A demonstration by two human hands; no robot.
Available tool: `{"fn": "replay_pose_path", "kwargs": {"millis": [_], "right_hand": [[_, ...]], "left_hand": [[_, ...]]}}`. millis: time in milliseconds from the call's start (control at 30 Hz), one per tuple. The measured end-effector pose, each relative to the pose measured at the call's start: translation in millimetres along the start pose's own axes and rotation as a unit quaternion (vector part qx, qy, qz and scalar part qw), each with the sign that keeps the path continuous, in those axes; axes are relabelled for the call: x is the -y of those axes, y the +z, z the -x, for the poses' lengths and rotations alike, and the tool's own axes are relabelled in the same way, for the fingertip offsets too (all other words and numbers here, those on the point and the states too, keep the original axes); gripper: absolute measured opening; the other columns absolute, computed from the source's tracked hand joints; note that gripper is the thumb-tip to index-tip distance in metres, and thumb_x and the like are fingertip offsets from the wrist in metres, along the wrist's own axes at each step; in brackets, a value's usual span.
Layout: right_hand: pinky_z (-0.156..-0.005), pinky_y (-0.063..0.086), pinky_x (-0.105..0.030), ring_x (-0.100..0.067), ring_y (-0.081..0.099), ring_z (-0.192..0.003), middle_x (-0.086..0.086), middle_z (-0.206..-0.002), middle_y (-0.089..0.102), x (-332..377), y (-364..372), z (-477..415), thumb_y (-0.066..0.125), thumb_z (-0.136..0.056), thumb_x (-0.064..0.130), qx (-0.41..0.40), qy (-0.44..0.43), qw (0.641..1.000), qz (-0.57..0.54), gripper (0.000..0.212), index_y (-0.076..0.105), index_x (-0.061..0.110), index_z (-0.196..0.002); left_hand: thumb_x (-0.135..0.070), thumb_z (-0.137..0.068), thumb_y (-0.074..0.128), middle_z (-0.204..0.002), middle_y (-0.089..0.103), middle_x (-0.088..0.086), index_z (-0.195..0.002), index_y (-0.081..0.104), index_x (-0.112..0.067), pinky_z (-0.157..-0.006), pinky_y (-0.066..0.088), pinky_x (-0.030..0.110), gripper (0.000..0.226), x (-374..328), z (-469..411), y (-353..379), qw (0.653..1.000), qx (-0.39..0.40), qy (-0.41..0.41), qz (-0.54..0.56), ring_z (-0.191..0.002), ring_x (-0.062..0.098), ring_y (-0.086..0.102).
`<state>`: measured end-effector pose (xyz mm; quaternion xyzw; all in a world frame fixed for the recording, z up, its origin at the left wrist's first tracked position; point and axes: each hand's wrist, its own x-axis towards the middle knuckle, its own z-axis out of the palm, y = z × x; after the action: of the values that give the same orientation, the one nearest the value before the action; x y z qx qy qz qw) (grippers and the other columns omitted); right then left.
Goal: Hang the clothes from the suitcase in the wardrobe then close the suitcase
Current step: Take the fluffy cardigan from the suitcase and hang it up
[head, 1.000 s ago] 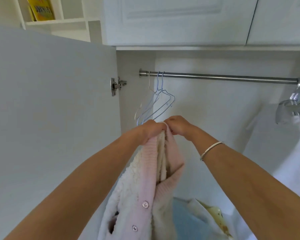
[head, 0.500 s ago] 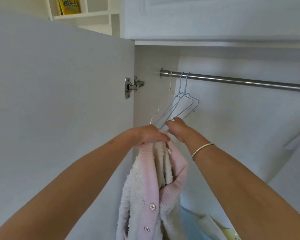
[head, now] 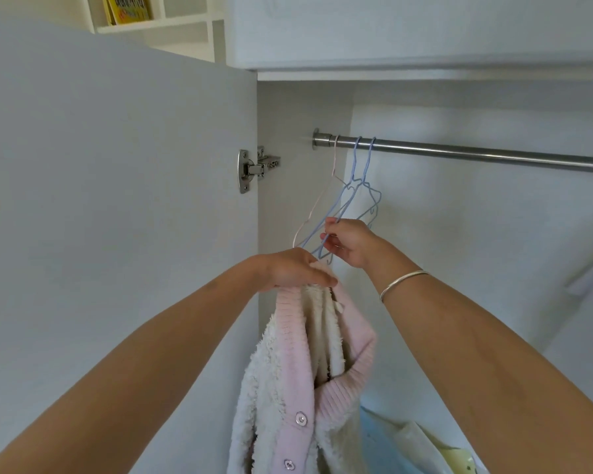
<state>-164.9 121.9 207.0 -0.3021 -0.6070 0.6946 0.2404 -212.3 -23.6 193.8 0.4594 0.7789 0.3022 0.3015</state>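
White wardrobe walls [head: 459, 234] surround you, door [head: 117, 200] swung open at left. Your left hand [head: 295, 270] grips the pink fleecy cardigan [head: 298, 371] by its collar; your right hand [head: 351, 242] pinches what looks like a blue wire hanger [head: 360, 186] on the rail [head: 493, 157].

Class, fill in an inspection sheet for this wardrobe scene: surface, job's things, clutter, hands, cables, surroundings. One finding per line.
Surface: no table in view; steel rail spans the wardrobe.
Job's things: pink fleece-lined cardigan hangs from the left hand; three wire hangers, one pink hanger and two blue hangers, on the rail.
Clutter: blue and yellow items at the wardrobe bottom, unclear.
Hands: left hand grips the cardigan's top; right hand pinches a blue hanger.
Cables: nothing seen.
Surroundings: open wardrobe door with hinge; shelf with yellow book.
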Motion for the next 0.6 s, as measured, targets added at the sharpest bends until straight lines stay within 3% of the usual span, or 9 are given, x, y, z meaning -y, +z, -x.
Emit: {"fn": "replay_pose_path", "kwargs": {"millis": [100,200,367,433,500,600], "right_hand": [[-0.068,0.055,-0.026,-0.015,0.058,-0.069,-0.009,-0.075,0.055,9,-10,8,0.05,-0.096,-0.001,0.012,-0.006,0.999,-0.051,0.017,0.052,0.01,-0.083],[-0.075,0.056,-0.029,-0.018,0.058,-0.071,-0.012,-0.078,0.054,17,-22,19,0.048,-0.095,-0.006,0.003,-0.01,0.998,-0.069,0.011,0.051,0.004,-0.09],[-0.085,0.05,-0.032,-0.021,0.059,-0.078,-0.015,-0.083,0.054,25,-42,39,0.044,-0.097,-0.006,-0.013,-0.015,0.996,-0.089,0.012,0.049,0.0,-0.107],[-0.08,0.053,-0.031,-0.021,0.058,-0.077,-0.014,-0.081,0.053,28,-49,53,0.041,-0.098,-0.005,-0.032,-0.023,0.995,-0.089,0.016,0.048,0.001,-0.111],[-0.061,0.056,-0.022,-0.019,0.057,-0.073,-0.012,-0.079,0.051,28,-57,66,0.037,-0.099,-0.005,-0.06,-0.025,0.996,-0.062,0.019,0.047,0.004,-0.112],[-0.036,0.036,-0.017,-0.015,0.049,-0.06,-0.007,-0.07,0.045,23,-73,83,0.03,-0.099,-0.001,-0.122,-0.015,0.992,-0.005,0.022,0.048,0.008,-0.108]], "left_hand": [[-0.059,-0.072,0.066,-0.11,0.069,0.01,-0.106,0.066,-0.006,-0.102,0.046,0.035,0.063,0,-2,1,0.999,-0.037,0.006,0.019,-0.106,0.023,0.064],[-0.056,-0.087,0.056,-0.088,0.062,0.002,-0.096,0.064,-0.013,-0.089,0.042,0.029,0.044,-7,1,5,0.998,-0.051,0.021,0.039,-0.093,0.02,0.058],[-0.053,-0.094,0.047,-0.132,0.059,0.006,-0.126,0.057,-0.013,-0.111,0.035,0.038,0.052,-22,8,12,0.995,-0.045,0.037,0.082,-0.125,0.022,0.052],[-0.056,-0.092,0.048,-0.131,0.06,0.007,-0.125,0.058,-0.016,-0.11,0.038,0.043,0.053,-22,11,17,0.993,-0.039,0.043,0.098,-0.123,0.025,0.054],[-0.059,-0.086,0.053,-0.125,0.063,0.008,-0.12,0.062,-0.015,-0.108,0.04,0.044,0.056,-21,8,22,0.989,-0.052,0.052,0.126,-0.117,0.027,0.058],[-0.045,-0.089,0.06,-0.105,0.066,0.002,-0.1,0.066,-0.015,-0.097,0.044,0.03,0.033,-27,4,32,0.982,-0.093,0.071,0.147,-0.104,0.02,0.06]]}}
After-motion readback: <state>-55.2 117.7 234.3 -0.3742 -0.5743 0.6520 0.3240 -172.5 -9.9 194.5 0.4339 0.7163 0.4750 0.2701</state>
